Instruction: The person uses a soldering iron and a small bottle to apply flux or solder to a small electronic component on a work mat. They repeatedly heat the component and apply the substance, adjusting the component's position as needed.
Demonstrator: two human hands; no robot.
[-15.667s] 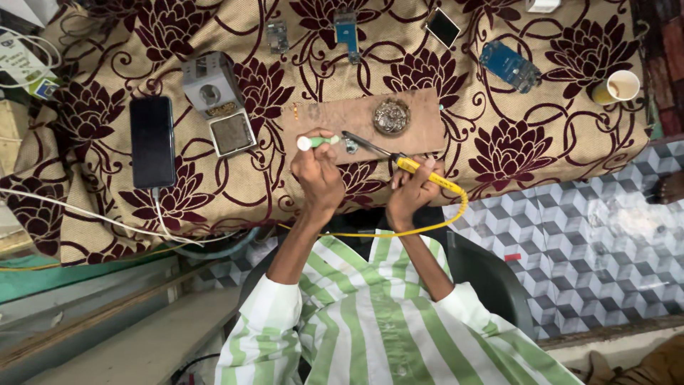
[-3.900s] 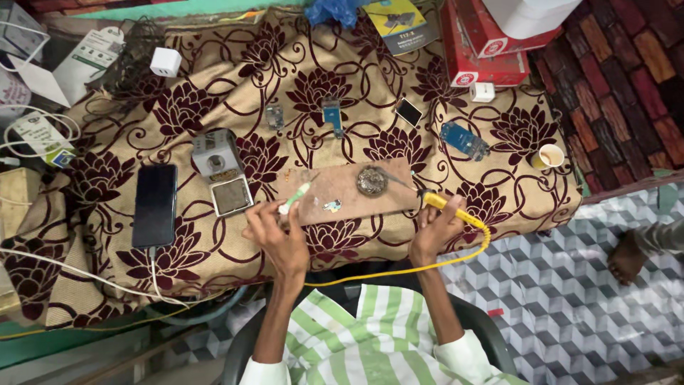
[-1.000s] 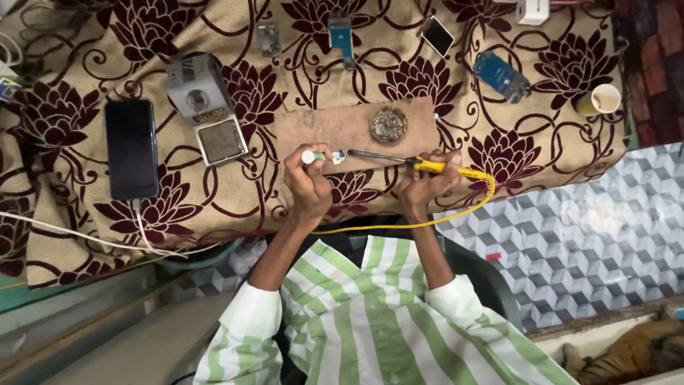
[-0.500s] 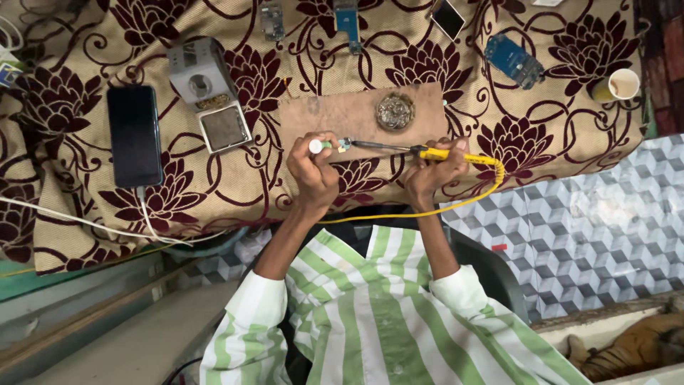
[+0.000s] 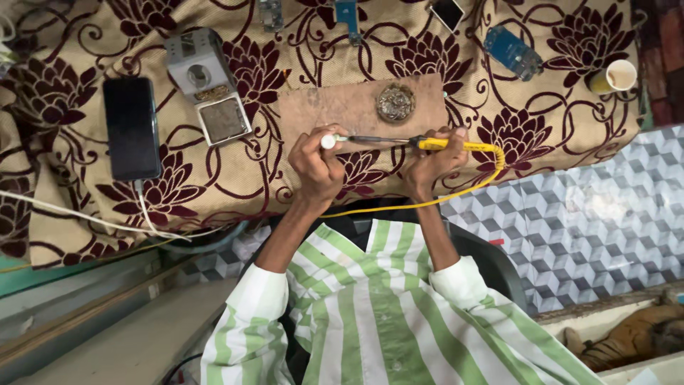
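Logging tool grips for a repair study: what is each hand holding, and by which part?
Right hand: yellow-handled soldering iron, gripped at the handle's front. Left hand: small white-tipped object, pinched near its end.

A black phone [image 5: 132, 127] lies flat on the flowered cloth [image 5: 570, 100] at the left side; its rectangular screen is dark and a white cable goes out from its lower end. Near the top edge lies a smaller phone [image 5: 449, 12], tilted, with a dark screen and a light frame. No packages, labels or signs are visible.
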